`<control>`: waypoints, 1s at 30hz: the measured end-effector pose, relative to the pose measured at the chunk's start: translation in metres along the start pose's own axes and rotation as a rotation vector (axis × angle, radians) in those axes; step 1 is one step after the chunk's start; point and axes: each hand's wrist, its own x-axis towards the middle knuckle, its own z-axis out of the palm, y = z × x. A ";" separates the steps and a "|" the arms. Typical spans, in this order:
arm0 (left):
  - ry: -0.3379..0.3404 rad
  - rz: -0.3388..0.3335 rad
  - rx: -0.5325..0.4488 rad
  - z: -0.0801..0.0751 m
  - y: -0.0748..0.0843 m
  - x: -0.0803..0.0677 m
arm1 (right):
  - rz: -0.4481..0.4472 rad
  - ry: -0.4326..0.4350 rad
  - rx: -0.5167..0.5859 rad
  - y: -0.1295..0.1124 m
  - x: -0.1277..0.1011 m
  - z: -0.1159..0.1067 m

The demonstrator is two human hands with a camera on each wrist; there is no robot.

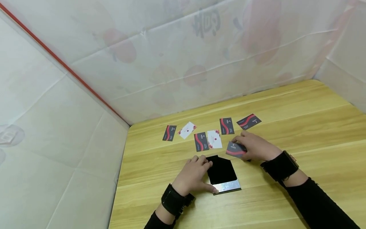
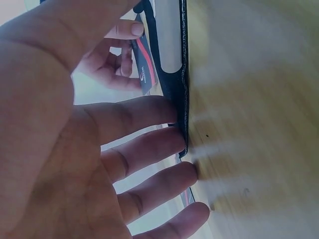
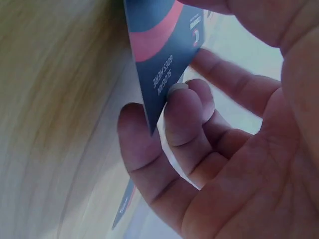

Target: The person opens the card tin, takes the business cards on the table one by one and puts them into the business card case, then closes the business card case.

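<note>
A dark card [image 1: 236, 149] with a red wave was pinched by the right hand [image 1: 255, 147], its curled fingers [image 3: 187, 112] clamped on it from below and the thumb from above, just beyond the far right corner of the black card holder [image 1: 221, 173]. The holder lay flat on the wooden table [image 1: 300, 108], held down by the left hand [image 1: 193, 175], whose fingers [image 2: 144, 149] were spread apart and nearly straight, their tips against the holder's edge.

It was judged that the card could buckle or slip if it were pressed against the holder at a slant, since only one end was gripped. The holder might also skid, being steadied by fingertips alone.

Six more cards [image 1: 213, 139] lay beyond the fingertips of both hands, well apart from the holder. The holder's opening could not be made out. In the left wrist view the table was blurred, and the print on the card was too small to read from the head view.
</note>
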 end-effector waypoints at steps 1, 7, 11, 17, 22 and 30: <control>-0.001 -0.001 0.001 0.000 0.000 0.000 | -0.003 0.007 -0.002 0.000 0.000 0.000; -0.006 0.000 0.002 0.000 0.002 0.002 | -0.063 0.035 -0.086 0.000 -0.003 0.001; 0.001 -0.014 -0.009 -0.001 0.003 0.002 | -0.092 0.052 -0.113 0.000 -0.002 0.002; 0.044 -0.073 0.009 0.001 0.004 0.001 | -0.075 0.032 -0.084 -0.001 0.000 -0.001; 0.052 -0.107 0.036 0.005 0.005 -0.001 | -0.070 0.013 -0.054 -0.002 -0.001 -0.001; 0.057 -0.110 0.076 0.003 0.004 -0.002 | -0.131 0.108 -0.080 -0.011 0.001 -0.004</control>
